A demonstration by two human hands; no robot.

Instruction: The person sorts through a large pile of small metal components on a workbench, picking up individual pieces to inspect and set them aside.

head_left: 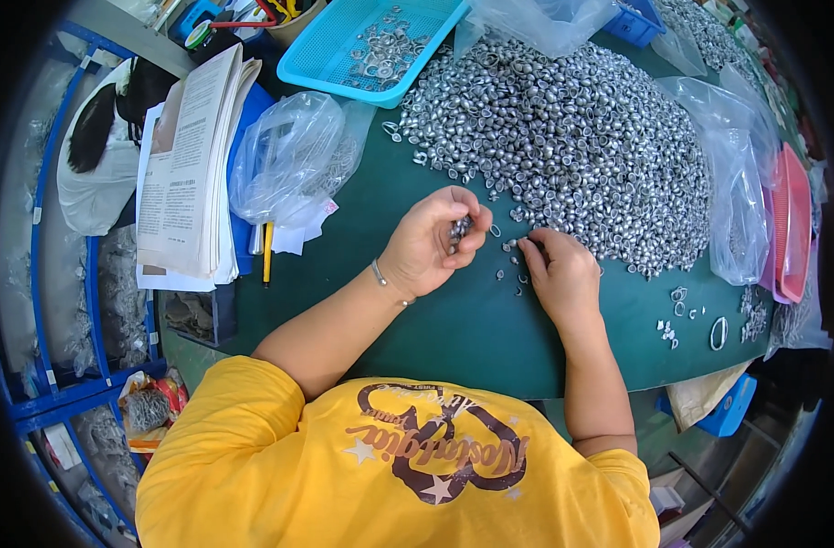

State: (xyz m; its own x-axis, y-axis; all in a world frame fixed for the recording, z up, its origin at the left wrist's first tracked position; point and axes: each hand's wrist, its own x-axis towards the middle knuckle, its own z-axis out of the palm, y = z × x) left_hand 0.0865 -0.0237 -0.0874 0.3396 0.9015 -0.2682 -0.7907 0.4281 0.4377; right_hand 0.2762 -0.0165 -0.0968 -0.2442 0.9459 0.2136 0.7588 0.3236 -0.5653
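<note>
A large heap of small silver metal rings (563, 137) covers the far middle of the green table (417, 333). My left hand (440, 233) is raised just in front of the heap's near left edge, its fingers curled around several of the small silver pieces. Close by on the right, my right hand (560, 269) rests on the table with thumb and forefinger pinched together at the heap's near edge. Whether a piece sits between those fingertips is too small to make out. A few loose silver pieces (501, 274) lie on the green surface between the two hands.
At the far left stands a blue basket (298, 68) with some rings. A plastic bag (289, 155) and a stack of papers (189, 173) lie left. To the right are another clear bag (741, 219), a red tray (790, 219) and a larger silver loop (718, 334).
</note>
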